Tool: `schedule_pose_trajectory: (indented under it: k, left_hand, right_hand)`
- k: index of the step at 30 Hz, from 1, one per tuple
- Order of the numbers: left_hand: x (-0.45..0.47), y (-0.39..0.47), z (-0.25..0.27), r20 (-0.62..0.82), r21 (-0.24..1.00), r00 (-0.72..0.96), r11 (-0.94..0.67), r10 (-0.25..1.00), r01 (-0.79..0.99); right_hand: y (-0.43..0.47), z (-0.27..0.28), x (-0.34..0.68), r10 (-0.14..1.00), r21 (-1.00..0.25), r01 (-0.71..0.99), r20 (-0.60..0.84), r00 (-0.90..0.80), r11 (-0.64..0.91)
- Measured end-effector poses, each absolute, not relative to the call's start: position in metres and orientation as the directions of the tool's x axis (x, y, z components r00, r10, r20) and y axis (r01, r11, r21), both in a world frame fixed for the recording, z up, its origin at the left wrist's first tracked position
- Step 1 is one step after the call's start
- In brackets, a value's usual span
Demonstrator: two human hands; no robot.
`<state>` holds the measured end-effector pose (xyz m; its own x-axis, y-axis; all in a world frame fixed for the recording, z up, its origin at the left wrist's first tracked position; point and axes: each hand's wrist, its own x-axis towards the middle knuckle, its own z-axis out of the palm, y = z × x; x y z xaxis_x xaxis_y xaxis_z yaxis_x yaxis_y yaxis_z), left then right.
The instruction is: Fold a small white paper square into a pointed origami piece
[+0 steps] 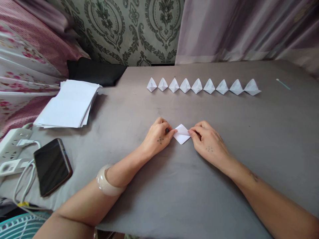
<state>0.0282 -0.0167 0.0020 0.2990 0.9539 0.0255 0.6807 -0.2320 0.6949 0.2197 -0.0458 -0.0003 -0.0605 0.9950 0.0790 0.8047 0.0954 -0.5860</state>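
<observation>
Between my two hands is a small folded white paper (181, 136), diamond-shaped with a crease across its middle. My left hand (160, 134) pinches its left corner between thumb and fingers. At the opposite corner, my right hand (205, 136) grips the paper the same way. Beyond the hands stands a row of several folded white paper boats (185, 86), each with a pointed peak.
A stack of white paper (72, 103) lies at the left, in front of a black cloth (97, 71). Nearer are a phone (52, 167), a power strip (15, 144) and white cables (31, 176). A cotton swab (283, 84) lies far right.
</observation>
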Motion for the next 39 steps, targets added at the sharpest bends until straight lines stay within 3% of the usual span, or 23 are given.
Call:
schedule_pose_trajectory:
  k: [5,8,15,21,30,39]
  left_hand:
    - [0.029,-0.015,0.004,0.005,0.7,0.288,-0.209,0.958,0.683]
    - [0.029,-0.015,0.006,-0.018,0.707,0.286,-0.19,0.958,0.681]
    - [0.03,-0.015,0.004,-0.012,0.697,0.287,-0.198,0.958,0.689]
    - [0.03,-0.014,0.0,0.003,0.687,0.287,-0.211,0.958,0.696]
    - [0.02,-0.003,0.01,-0.162,0.814,0.267,-0.024,0.95,0.581]
    - [0.021,-0.009,0.007,-0.105,0.774,0.269,-0.091,0.957,0.627]
  right_hand:
    - [-0.032,0.009,0.236,0.98,-0.715,0.699,-0.143,-0.135,-0.008]
    - [-0.029,0.014,0.239,0.973,-0.748,0.662,-0.181,-0.141,-0.043]
    - [-0.033,0.005,0.232,0.996,-0.699,0.715,-0.082,-0.044,-0.026]
    - [-0.036,0.001,0.227,0.996,-0.638,0.766,0.021,-0.083,0.077]
    - [-0.037,0.001,0.225,0.992,-0.574,0.81,0.048,-0.114,0.12]
    - [-0.037,0.003,0.223,0.995,-0.576,0.813,0.007,-0.096,0.082]
